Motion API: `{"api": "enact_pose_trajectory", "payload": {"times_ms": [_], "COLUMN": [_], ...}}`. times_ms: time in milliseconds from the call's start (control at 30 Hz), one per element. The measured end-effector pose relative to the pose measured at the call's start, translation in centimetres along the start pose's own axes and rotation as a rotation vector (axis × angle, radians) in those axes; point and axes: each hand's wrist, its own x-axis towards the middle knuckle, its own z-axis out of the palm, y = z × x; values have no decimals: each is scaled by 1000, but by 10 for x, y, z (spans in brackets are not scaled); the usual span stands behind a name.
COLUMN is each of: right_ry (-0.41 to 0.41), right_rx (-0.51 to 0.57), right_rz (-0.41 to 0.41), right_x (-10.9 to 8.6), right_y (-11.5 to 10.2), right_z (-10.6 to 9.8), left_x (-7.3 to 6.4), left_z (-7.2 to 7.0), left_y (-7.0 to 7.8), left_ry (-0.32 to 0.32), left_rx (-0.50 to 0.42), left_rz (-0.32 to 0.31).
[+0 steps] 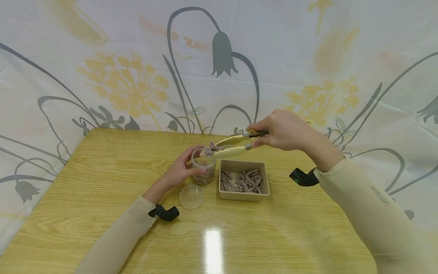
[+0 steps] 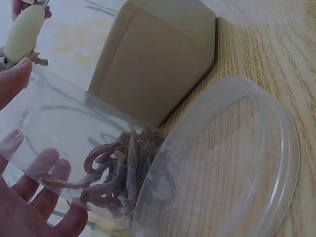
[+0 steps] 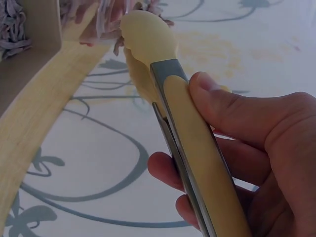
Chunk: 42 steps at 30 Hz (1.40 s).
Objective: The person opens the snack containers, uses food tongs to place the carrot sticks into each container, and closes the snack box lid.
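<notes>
My left hand (image 1: 181, 169) is curled round a clear plastic jar (image 1: 205, 177), steadying it on the table. Inside the jar, brownish-grey dried strips (image 2: 116, 173) lie at the bottom, as the left wrist view shows. My right hand (image 1: 285, 131) grips a pair of tongs (image 1: 232, 152) with pale yellow heads and metal arms. Between the tong heads, a clump of the strips (image 1: 210, 149) is pinched right over the jar's mouth. Beside the jar stands a beige rectangular box (image 1: 244, 196) holding more strips (image 1: 251, 180).
A round clear lid (image 1: 191, 197) lies on the wooden table (image 1: 102, 213) in front of the jar. Behind the table's far edge hangs a white curtain (image 1: 143, 76) printed with grey and yellow flowers. Each sleeve has a black wrist camera (image 1: 304, 177).
</notes>
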Motion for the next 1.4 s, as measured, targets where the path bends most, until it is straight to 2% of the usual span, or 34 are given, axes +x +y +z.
{"api": "enact_pose_trajectory", "payload": {"times_ms": [433, 767, 1400], "right_ry": [-84, -112, -211], "right_rx": [-91, -137, -165], "right_rz": [15, -3, 51], "right_x": [24, 33, 48], "right_y": [-18, -24, -32], "right_z": [-1, 4, -6], "left_x": [1, 1, 2], "left_z": [0, 0, 0], "left_y": [1, 0, -1], "left_ry": [-7, -4, 3], "left_rx": [-30, -23, 2], "left_rz": [-27, -42, -32]}}
